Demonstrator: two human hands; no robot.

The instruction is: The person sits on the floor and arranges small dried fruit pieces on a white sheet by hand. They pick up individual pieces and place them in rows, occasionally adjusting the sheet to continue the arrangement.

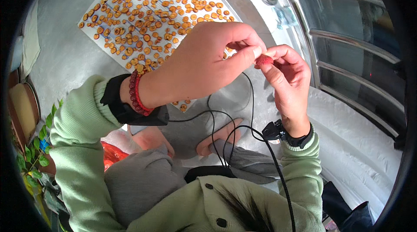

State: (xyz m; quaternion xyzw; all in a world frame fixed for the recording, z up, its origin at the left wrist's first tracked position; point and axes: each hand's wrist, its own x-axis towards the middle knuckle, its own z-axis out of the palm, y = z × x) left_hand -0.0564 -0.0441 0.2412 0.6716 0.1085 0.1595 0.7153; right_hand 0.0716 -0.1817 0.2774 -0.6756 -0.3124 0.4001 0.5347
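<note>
Left hand (204, 60) and right hand (289, 73) pinching red fruit (263, 60), grey floor (65, 54), sheet of orange slices (152, 14), metal railing (343, 36)

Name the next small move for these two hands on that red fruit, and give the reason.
Probably pull the small red fruit apart. Both the left hand and the right hand pinch it between their fingertips, raised above the sheet on the ground, which is covered in orange fruit slices. The whole fruit would likely join those pieces once it is split.

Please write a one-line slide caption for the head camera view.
Both hands, left hand and right hand, pinch a small red fruit above orange sliced fruit pieces drying.
</note>
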